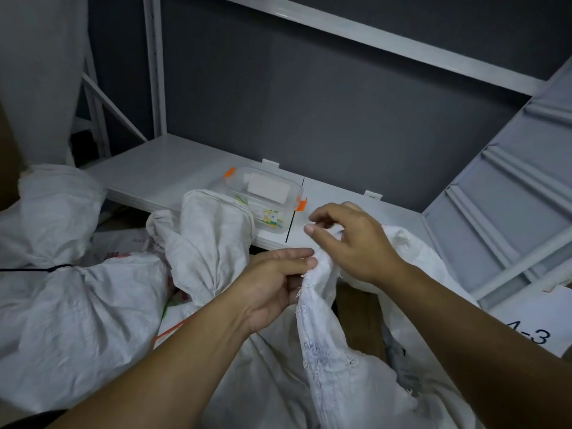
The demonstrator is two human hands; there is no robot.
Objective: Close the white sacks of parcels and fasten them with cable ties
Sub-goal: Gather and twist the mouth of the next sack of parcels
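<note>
The open sack stands right in front of you, below the front edge of the white shelf. Its mouth is only partly gathered, and a brown cardboard parcel shows through the gap. Your left hand has a closed grip, pinching the frayed near rim between thumb and fingers. Your right hand is curled onto the far rim, its grip closed on a fold of the woven fabric.

To do this step well, draw the far rim toward the near one and stack the folds into one bunch, not a loose flap. Feed each new pleat into the left grip so that one hand ends up holding the whole neck. Take hold a little below the fraying, because those loose strands will likely slip or pull out. Push the parcel down if it crowds the mouth, and leave enough free cloth above it for a neck.

Neither hand holds a tie, so you need a spare hand before you fasten. The tied sack on your left shows the target: a narrow neck cinched by a black cable tie. Whether the clear plastic box on the shelf holds ties cannot be told.
</note>
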